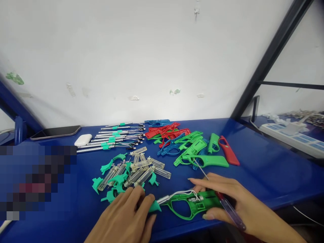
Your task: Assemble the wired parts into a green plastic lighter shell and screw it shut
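Note:
My left hand (pixel 129 216) is closed with its fingertips around a teal plastic piece (pixel 155 206) that sits on a metal lighter tube (pixel 163 199). White wires (pixel 183 192) run from this tube into a green lighter shell half (pixel 192 207) with a trigger loop. In my right hand (pixel 233 195) lies a screwdriver (pixel 231 212) with a see-through purplish handle, its thin shaft pointing up and left. The same hand pinches the shell half's right end between thumb and fingers. Beyond my left hand lie clear fuel tanks (pixel 144 175) and loose teal triggers (pixel 118 179).
Several metal tubes with wires (pixel 113 136) lie in rows at the back. Red (pixel 167 130), blue and green shell halves (pixel 192 148) are heaped right of them. A white case (pixel 83 140) and a phone (pixel 55 132) lie at left. A power strip (pixel 291 133) is at far right.

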Motion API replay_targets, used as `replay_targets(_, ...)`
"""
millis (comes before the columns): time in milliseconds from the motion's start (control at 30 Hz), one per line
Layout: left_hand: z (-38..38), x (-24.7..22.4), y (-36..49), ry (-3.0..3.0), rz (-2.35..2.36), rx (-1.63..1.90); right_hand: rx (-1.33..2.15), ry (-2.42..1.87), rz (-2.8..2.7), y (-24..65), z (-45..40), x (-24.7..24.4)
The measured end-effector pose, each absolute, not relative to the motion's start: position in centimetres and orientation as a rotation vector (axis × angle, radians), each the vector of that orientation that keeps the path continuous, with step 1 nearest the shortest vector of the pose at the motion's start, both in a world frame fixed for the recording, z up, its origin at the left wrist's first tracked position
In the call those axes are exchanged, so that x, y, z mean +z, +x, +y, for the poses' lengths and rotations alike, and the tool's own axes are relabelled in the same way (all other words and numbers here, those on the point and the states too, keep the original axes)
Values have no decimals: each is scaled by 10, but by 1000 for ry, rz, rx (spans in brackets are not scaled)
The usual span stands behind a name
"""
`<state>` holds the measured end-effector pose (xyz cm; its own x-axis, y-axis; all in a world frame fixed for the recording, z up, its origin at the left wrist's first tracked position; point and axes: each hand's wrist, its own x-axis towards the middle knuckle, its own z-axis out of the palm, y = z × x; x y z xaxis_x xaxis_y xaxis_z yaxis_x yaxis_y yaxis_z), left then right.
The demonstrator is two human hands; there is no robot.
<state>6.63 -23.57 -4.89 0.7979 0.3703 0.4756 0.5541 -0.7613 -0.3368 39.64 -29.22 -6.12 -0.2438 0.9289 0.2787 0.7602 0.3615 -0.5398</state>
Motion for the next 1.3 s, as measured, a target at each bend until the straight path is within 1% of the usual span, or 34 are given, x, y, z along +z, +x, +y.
replay_targets(133, -237, -59, 72, -2521, -777, -642, 355, -1527, -2067, 397, -292, -63)
replay_targets(333, -236, -69, 74, -2707, -826, -767, 432, -1507, -2054, 393, -291, -59)
replay_targets(533, -235, -70, 72, -2745, -829, -871, 471, -1498, -2039, 392, -293, -55)
replay_targets(833, -235, -78, 59, -2805, -870, -709, 485, -1428, -2046, 392, -292, -54)
replay_targets(1033, -238, -71, 61, -2788, -863, -788, 482, -1354, -2054, 391, -289, -53)
replay_targets(1300, -237, -60, 68, -2775, -864, -757, 488, -1347, -2048, 390, -291, -51)
